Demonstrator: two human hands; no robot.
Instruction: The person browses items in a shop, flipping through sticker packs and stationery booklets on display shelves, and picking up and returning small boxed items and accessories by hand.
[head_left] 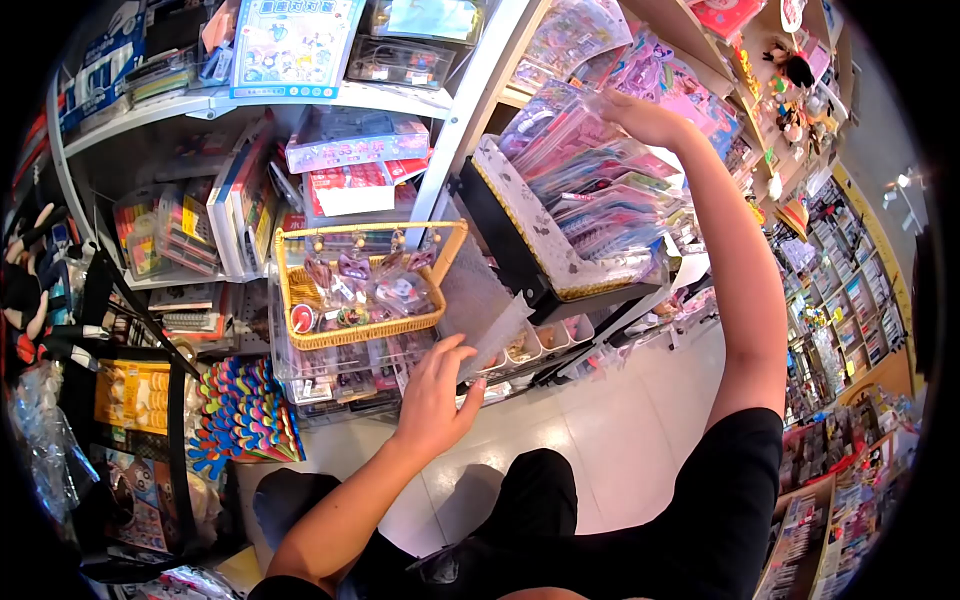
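Note:
My left hand [437,392] is just below the right front of a yellow wicker basket [375,333], beside a grey paper sheet [470,300]. Its fingers are apart, with nothing in them. Small wrapped items lie inside the basket. My right hand [640,117] reaches to the top of a row of plastic-sleeved packets [600,190]. Its fingertips blend with the clear wrapping there, so its grip cannot be made out. The packets stand in a black box [510,250] with a patterned white lining.
White shelves [260,98] with boxes and books stand at the upper left. Colourful hand-shaped items [245,415] hang at the lower left. Small white trays [550,337] sit under the black box. Stocked racks [840,280] line the right, beyond the tiled floor [640,400].

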